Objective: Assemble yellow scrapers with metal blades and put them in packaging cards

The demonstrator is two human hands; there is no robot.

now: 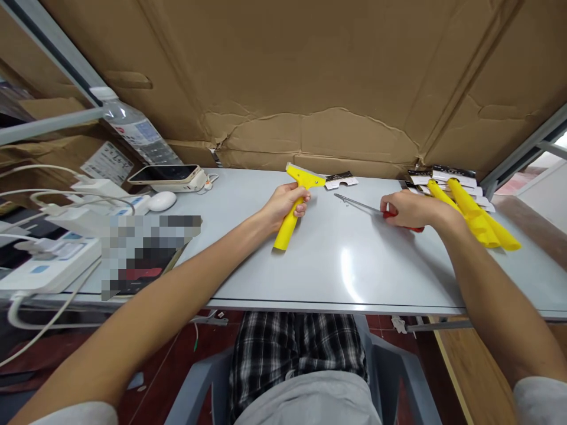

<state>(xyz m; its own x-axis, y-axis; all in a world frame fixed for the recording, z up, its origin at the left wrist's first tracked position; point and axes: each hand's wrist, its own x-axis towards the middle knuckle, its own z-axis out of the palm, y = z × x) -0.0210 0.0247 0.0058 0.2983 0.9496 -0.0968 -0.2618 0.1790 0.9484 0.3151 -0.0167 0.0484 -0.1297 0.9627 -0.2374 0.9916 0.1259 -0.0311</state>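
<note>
My left hand (287, 206) is closed around the handle of a yellow scraper (290, 227). The wide head of the scraper points up and away from me, with a pale strip along its edge. On the right, my right hand (407, 208) is closed over red-handled scissors (361, 205), held low at the tabletop. Their metal blades point left toward the scraper; most of the handle is hidden under my fingers. A black-and-white card tag (341, 180) lies just beyond the scraper head. Tiny scraps (346, 204) rest by the blade tips.
Several yellow scrapers (476, 215) with card tags lie stacked at the right. Along the left stand a power strip (57, 265) with cables, a white mouse (162, 201), a phone (163, 173) and a plastic bottle (137, 130). A cardboard sheet (310, 77) walls the back.
</note>
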